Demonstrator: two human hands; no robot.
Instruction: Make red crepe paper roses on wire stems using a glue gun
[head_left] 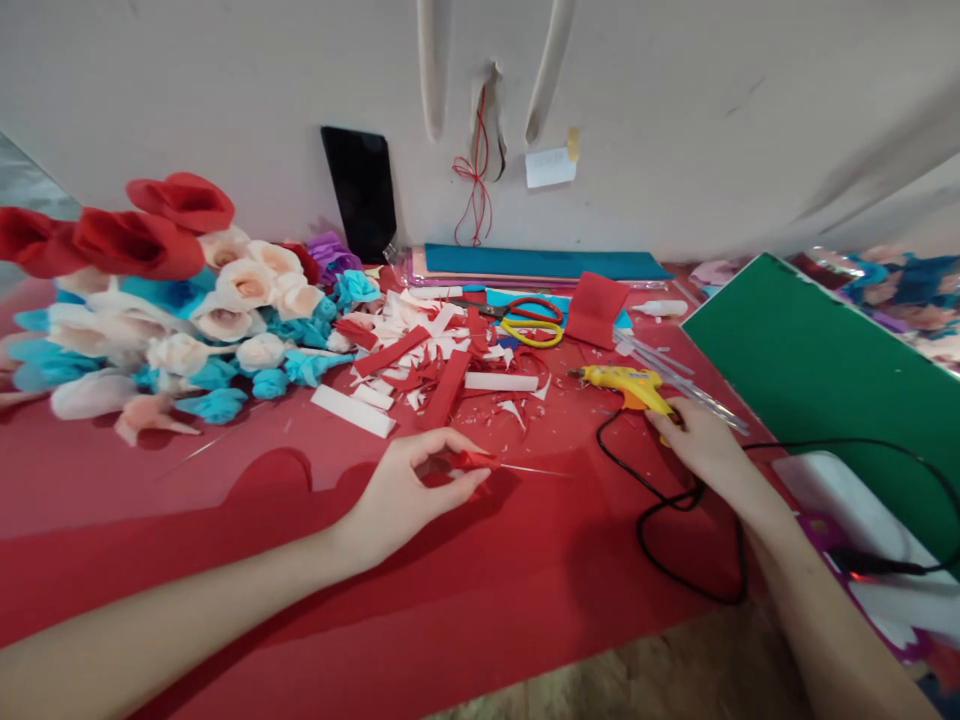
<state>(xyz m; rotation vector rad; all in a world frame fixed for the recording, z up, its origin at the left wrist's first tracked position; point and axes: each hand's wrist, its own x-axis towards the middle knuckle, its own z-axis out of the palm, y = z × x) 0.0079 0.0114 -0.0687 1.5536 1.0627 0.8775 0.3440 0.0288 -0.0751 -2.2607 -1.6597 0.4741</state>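
Note:
Between the thumb and fingers of my left hand (409, 492) is a small red paper flower (474, 460). A thin wire stem (536, 470) sticks out from it to the right, over the red table. My right hand (697, 437) is wrapped round the handle of a yellow hot glue gun (624, 382), whose nozzle points left. A black cord (651, 485) loops down below the gun. Beyond my left hand lies a heap of red and white paper scraps (442, 370). A red paper petal shape (274, 475) lies left of my left wrist.
Finished paper flowers (244, 285) crowd the left side. Scissors (532, 325) and folded red paper (596, 310) lie behind the scraps. A green board (817, 400) leans at right, by a power strip (832, 490). A dark phone-like slab (361, 190) stands against the wall.

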